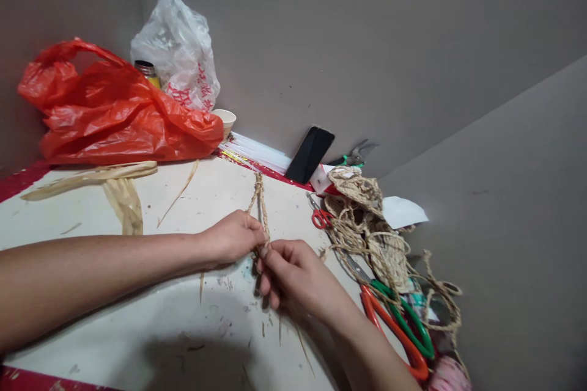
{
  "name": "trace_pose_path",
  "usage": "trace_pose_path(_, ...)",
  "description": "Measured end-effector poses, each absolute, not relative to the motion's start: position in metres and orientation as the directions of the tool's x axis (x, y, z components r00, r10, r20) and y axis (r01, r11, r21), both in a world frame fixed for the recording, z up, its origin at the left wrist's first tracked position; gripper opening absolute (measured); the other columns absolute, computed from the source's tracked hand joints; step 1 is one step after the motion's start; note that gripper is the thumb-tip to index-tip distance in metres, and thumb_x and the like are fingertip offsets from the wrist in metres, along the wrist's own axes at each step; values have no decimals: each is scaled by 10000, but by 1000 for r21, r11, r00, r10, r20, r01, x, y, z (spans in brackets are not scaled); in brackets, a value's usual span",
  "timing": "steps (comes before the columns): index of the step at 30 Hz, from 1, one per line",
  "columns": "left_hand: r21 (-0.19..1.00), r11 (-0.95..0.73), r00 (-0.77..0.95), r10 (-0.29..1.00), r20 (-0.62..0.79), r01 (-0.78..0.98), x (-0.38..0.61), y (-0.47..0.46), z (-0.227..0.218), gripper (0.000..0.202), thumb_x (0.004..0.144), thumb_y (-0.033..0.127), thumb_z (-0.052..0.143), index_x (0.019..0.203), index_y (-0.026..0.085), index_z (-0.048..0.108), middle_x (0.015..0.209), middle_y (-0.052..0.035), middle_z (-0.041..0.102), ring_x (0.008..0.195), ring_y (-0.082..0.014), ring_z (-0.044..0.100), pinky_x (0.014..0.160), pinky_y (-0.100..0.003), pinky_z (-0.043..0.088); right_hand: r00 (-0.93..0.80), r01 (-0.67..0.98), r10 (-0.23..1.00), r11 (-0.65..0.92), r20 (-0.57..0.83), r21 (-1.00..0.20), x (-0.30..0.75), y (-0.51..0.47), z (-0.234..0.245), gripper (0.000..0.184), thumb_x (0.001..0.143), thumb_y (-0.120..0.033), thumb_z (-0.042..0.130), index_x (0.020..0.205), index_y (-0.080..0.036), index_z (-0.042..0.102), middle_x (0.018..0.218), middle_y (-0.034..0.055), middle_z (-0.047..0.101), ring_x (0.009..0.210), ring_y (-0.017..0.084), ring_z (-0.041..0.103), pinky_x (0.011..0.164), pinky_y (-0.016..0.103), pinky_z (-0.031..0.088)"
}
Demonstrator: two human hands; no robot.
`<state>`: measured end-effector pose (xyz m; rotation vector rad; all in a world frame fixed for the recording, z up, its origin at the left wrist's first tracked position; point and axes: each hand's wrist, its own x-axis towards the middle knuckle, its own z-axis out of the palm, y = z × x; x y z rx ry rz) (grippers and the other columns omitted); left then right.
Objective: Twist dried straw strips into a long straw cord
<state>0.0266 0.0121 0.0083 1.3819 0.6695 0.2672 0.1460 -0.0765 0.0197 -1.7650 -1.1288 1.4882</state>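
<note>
A pink crumpled bundle [450,374] lies nearest, at four o'clock from the hands, and beside it the big scissors [397,324], with smooth orange and green loops, crowd the right forearm. The scuffed white table [92,345], red along its edges, is littered with dry fibre scraps. Over its middle, the left hand [235,237] and the right hand [291,272] meet, each with thumb and fingers closed in a pinch on the braided cord [259,186]; the contact is small and shaded, so exactly which strand each one grips is hard to say. The cord, knobbly and straw-coloured, runs from the fingertips towards twelve o'clock in a narrow loop. Coarse rope coils [387,250] heap up from two to three o'clock, hemming in that side, with small red-handled scissors [324,215] against them. Flat, papery leaf strips [123,204] spread between nine and ten o'clock. Farther out, a glossy black phone [310,154] leans at one o'clock, slender white strips [261,149] lie at twelve, and a pale cup [227,117] stands just left of them. A wrinkled red plastic bag [123,116] fills ten o'clock; behind it, at eleven, a translucent bag [177,43] rises against the smooth grey wall [367,43].
</note>
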Motion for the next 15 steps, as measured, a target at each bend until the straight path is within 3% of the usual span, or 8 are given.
trace_pose_path(4, 950, 259, 760, 577, -299, 176, 26, 9, 10, 199, 673, 234, 504, 496, 163, 449, 398, 71, 366, 380, -53, 284, 407, -206, 201, 144, 523, 953, -301, -265, -797, 141, -81, 12, 318, 835, -291, 441, 541, -188, 505, 489, 23, 579, 399, 115, 472, 410, 231, 276)
trace_pose_path(8, 949, 259, 761, 575, -301, 180, 25, 9, 5, 164, 652, 237, 541, 532, 156, 465, 450, 62, 416, 420, -57, 316, 424, -210, 208, 132, 777, 988, -157, -86, -610, 135, -84, 19, 259, 829, -241, 461, 589, -192, 542, 527, 47, 587, 458, 136, 452, 476, 265, 247)
trace_pose_path(12, 954, 264, 785, 557, -270, 141, 25, 10, 3, 147, 656, 235, 551, 554, 135, 516, 493, 37, 488, 454, -64, 371, 457, -211, 248, -5, 859, 991, -64, -133, -509, 127, -97, 39, 242, 843, -249, 461, 622, -195, 544, 534, 35, 570, 441, 118, 411, 485, 275, 223)
trace_pose_path(15, 947, 294, 787, 552, -276, 126, 23, 10, 10, 176, 659, 224, 562, 521, 140, 492, 439, 52, 459, 403, -48, 329, 431, -204, 218, -171, 788, 944, -41, -282, -614, 131, -111, 62, 271, 828, -286, 512, 576, -199, 560, 499, 4, 542, 432, 104, 397, 469, 262, 234)
